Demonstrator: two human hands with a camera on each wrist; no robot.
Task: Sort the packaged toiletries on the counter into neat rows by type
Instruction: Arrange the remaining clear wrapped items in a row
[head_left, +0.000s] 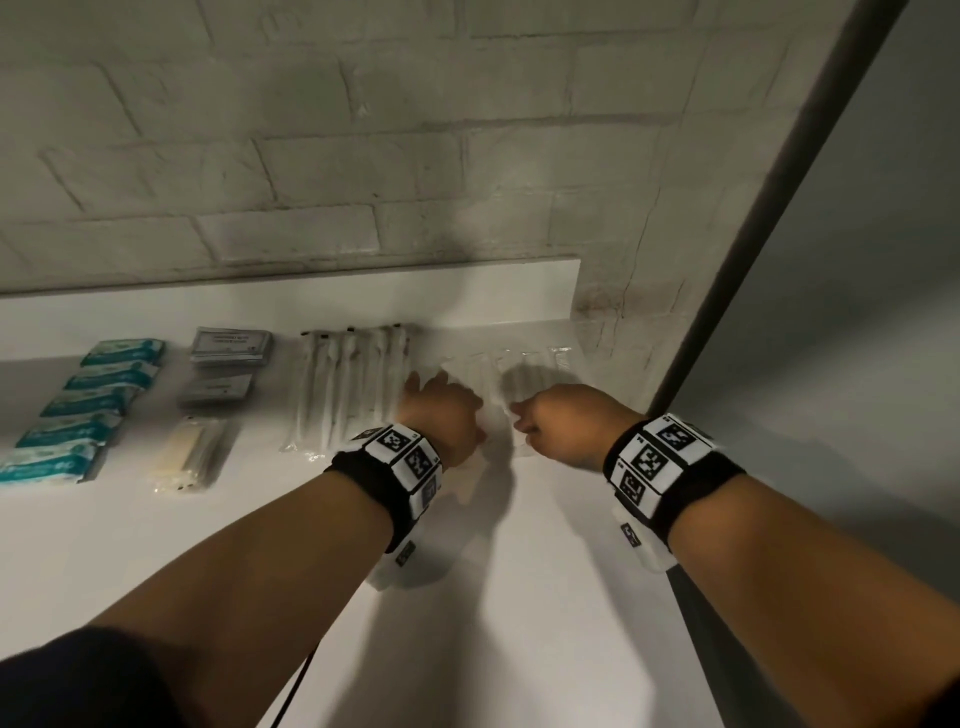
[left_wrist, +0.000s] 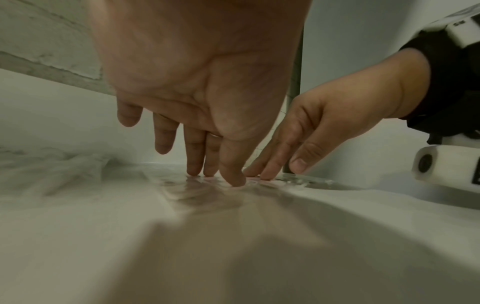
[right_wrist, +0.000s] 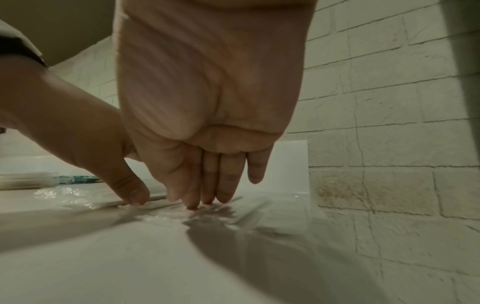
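Several clear plastic packets (head_left: 524, 364) lie side by side on the white counter (head_left: 519, 597) at its far right, against the brick wall. My left hand (head_left: 441, 405) and right hand (head_left: 561, 421) are close together over their near ends. In the left wrist view the left hand (left_wrist: 215, 172) has straight fingers, with the tips touching the clear film (left_wrist: 202, 191). The right hand (right_wrist: 202, 199) also presses straight fingertips on the packets (right_wrist: 259, 218). Neither hand grips anything. What the packets contain is too pale to make out.
Left of the hands run rows: white stick-shaped packets (head_left: 353, 384), grey boxes (head_left: 228, 345) with cream packets (head_left: 189, 457) below them, and teal packets (head_left: 98, 395) at the far left. A dark frame (head_left: 779, 208) bounds the counter on the right.
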